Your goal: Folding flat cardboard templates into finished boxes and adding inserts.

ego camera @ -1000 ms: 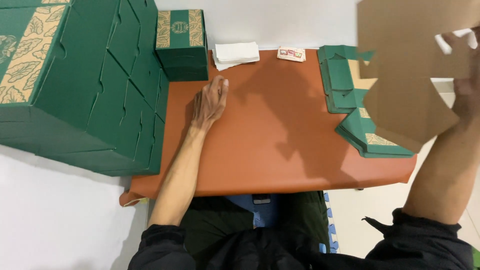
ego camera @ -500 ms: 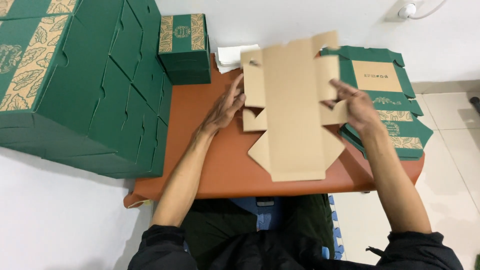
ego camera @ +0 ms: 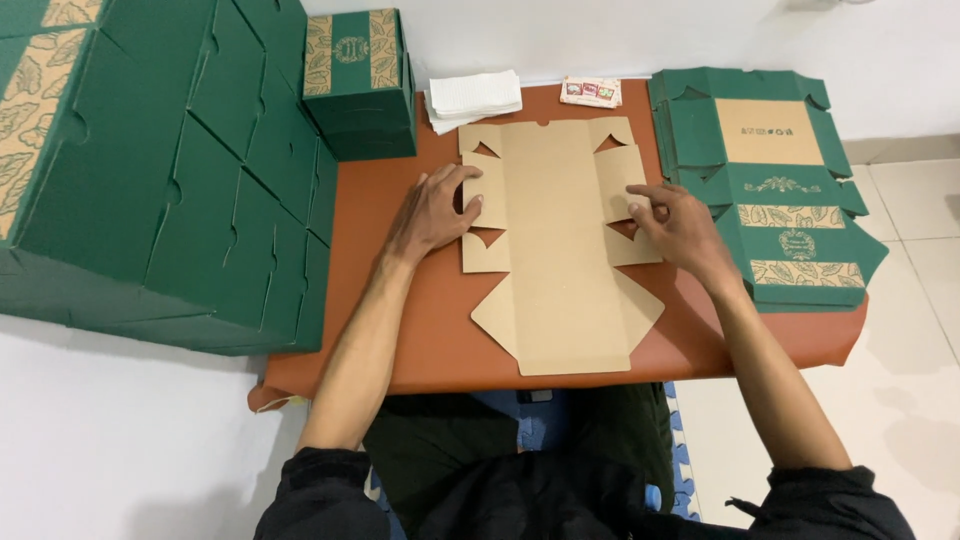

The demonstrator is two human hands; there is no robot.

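On the middle of the brown desk (ego camera: 400, 340) lies a flat cardboard blank (ego camera: 555, 240), plain side up, with the left hand (ego camera: 432, 210) pressing its left flap and the right hand (ego camera: 680, 225) on the right flap — both spread flat, gripping nothing. It looks light, thin and bendable along its creases — best taken by the side flaps. Left of it stand folded green boxes (ego camera: 170, 170), closed, contents unseen; right of it sits a stack of unfolded green blanks (ego camera: 780, 180)

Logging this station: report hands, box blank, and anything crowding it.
Left hand and right hand flat on side flaps. Unfolded cardboard box blank lies plain side up on table. Flat blank stack right, folded green boxes left, both apart.
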